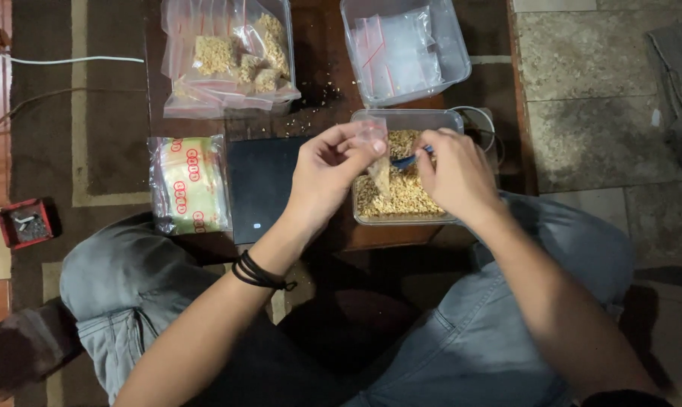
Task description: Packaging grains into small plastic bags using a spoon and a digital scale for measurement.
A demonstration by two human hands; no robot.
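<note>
My left hand (332,167) pinches a small clear plastic bag (378,167) by its mouth; the bag hangs over a clear tub of tan grain (401,197) and has some grain in its tip. My right hand (455,172) grips a blue spoon (410,159), whose end points into the bag's mouth. Both hands hover just above the tub, a few centimetres apart.
A flat black scale (262,188) lies left of the tub. Farther left sits a wrapped roll of green and yellow packaging (190,185). At the back stand a tub with filled grain bags (231,56) and a tub of empty bags (405,49). A small red tray (26,223) rests on the floor.
</note>
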